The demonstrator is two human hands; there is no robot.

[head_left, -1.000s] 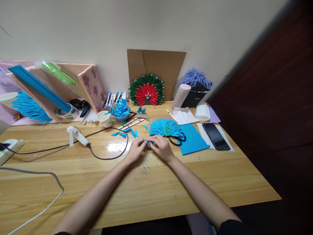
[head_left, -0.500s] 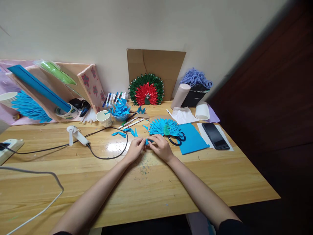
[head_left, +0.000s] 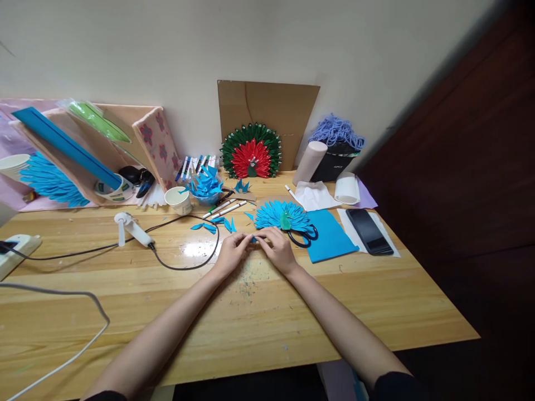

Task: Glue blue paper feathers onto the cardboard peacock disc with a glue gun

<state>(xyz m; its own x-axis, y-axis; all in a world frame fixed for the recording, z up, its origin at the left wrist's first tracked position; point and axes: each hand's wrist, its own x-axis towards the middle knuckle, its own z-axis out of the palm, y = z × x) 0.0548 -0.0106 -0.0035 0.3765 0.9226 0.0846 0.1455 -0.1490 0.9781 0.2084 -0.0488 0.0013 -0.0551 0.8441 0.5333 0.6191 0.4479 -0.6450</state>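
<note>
My left hand (head_left: 231,252) and my right hand (head_left: 279,249) meet at the middle of the wooden table (head_left: 251,312), fingers pinched on a small blue paper piece (head_left: 253,239) held between them. Just beyond the right hand lies a blue paper peacock fan (head_left: 279,215) with a green body, and black scissors (head_left: 304,236) rest against it. A blue paper sheet (head_left: 328,235) lies to the right of the scissors. Loose blue folded pieces (head_left: 217,224) are scattered behind the left hand.
A glue gun (head_left: 131,229) with a black cord lies at the left, with a paper cup (head_left: 178,201) and a bowl of blue pieces (head_left: 206,187) behind. A red-green peacock fan (head_left: 251,152) leans on cardboard. A phone (head_left: 369,231) lies at right. A power strip (head_left: 16,250) sits far left.
Both hands stay together on the small blue piece, with only slight finger movement; the view has shifted a little upward.
</note>
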